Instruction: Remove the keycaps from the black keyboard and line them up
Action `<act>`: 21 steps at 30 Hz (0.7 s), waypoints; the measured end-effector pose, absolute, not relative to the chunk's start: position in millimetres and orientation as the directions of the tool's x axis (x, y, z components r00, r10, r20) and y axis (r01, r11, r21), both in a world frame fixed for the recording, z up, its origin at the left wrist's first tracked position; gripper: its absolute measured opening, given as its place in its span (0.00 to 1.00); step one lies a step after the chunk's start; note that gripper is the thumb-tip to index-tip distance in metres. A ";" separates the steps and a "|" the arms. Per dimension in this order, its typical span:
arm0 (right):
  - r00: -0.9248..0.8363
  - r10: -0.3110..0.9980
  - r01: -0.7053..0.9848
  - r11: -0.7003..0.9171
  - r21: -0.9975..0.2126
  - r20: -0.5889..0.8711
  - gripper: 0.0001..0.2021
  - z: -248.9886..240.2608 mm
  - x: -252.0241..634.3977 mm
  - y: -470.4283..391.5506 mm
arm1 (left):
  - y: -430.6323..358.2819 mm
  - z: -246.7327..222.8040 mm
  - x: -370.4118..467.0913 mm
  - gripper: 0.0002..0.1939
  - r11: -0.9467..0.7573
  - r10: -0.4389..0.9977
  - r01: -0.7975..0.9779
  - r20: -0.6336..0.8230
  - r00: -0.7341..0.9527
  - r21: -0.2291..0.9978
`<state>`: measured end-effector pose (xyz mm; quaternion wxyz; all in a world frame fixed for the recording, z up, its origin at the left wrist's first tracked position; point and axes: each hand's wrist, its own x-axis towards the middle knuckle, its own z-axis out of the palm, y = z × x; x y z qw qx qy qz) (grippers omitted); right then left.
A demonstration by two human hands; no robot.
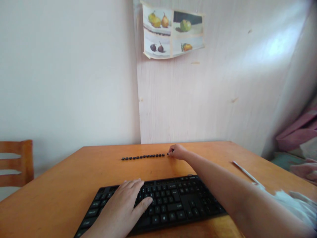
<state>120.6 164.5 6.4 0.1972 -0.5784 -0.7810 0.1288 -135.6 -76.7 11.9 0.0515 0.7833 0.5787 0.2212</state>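
A black keyboard [170, 198] lies slightly slanted on the wooden table, close to me. My left hand [126, 198] rests flat over its left part, fingers stretched and thumb apart, covering some keys. Farther back, several small black keycaps [141, 157] stand in one straight, evenly spaced row. At that row's right end, my right hand [176, 152] pinches another small black keycap [168, 153] near the tabletop, a little apart from the last one. Whether that keycap touches the table I cannot tell. My right forearm crosses above the keyboard's right end and hides part of it.
On the right of the table [61, 178] lie a thin white stick [247, 172] and crumpled whitish plastic or tissue [294, 205]. A wooden chair [26, 162] stands at the left. Behind the table is a wall with a fruit painting sheet [173, 33]. Pinkish cloth [299, 127] is at far right.
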 end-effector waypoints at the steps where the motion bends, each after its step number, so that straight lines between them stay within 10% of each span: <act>1: -0.259 0.953 0.855 0.303 -0.421 0.159 0.02 5.9 120.5 165.3 | -76.4 11.1 -136.1 0.28 -0.328 0.928 0.882 0.287 0.235 0.339; 21: -0.279 0.950 0.881 0.312 -0.356 0.141 0.04 2.2 120.5 168.7 | -76.4 12.8 -136.2 0.31 -0.329 0.931 0.899 0.261 0.257 0.288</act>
